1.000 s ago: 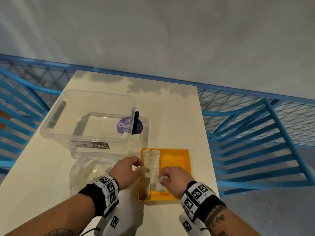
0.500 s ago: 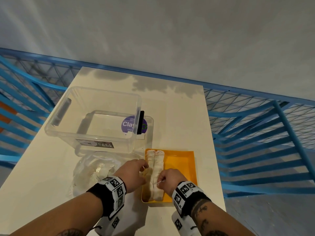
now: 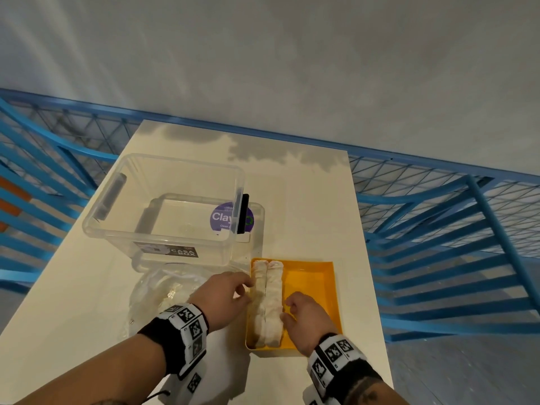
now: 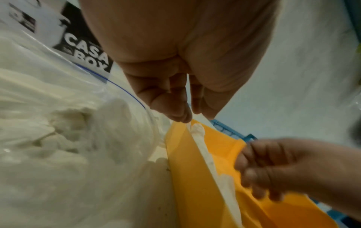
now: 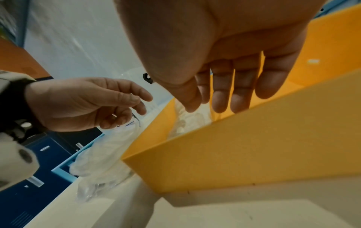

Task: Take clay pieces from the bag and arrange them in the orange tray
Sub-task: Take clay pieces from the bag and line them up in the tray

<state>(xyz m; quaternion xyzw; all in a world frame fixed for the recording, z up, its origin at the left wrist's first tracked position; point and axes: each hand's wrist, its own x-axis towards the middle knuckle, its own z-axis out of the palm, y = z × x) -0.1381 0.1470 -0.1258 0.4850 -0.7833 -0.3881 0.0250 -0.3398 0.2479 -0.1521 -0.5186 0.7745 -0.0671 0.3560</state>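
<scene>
Change: right hand [image 3: 309,321] let go of the clay and moved slightly right.
Hands: both loosely open, holding nothing; left hand [image 3: 223,298] by tray edge.
Clay rolls [image 3: 267,302]: side by side in the orange tray [image 3: 317,280].
Bag [image 3: 163,290]: on desk [image 3: 306,206], left of the tray.

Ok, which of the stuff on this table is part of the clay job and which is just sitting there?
Part of the job:
orange tray
two clay pieces in it
clay bag
left hand
right hand

Just sitting there:
clear box
lid underneath it
</scene>
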